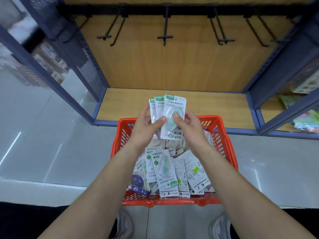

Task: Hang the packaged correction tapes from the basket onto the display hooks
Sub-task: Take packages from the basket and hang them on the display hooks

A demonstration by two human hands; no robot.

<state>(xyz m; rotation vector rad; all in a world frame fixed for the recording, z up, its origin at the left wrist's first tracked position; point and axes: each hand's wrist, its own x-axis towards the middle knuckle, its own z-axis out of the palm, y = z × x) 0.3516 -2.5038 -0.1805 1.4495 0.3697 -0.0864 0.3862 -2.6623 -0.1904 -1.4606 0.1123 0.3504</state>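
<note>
Above the red basket [222, 135] I hold a small fan of three packaged correction tapes [174, 106], white cards with green tops. My left hand [146, 126] grips the fan from the left, thumb on the front pack. My right hand [189, 125] pinches the front pack from the right, thumb on its clear blister. Many more correction tape packs [165, 171] lie piled in the basket below. Black display hooks [164, 31] stick out bare from a rail at the top of the wooden back panel.
The basket stands on a pale tiled floor in front of a low wooden shelf [120, 107] framed in blue metal [82, 54]. A purple round item [137, 180] lies in the basket's left corner. Stocked shelves [303, 114] sit at the right. My shoes show at the bottom.
</note>
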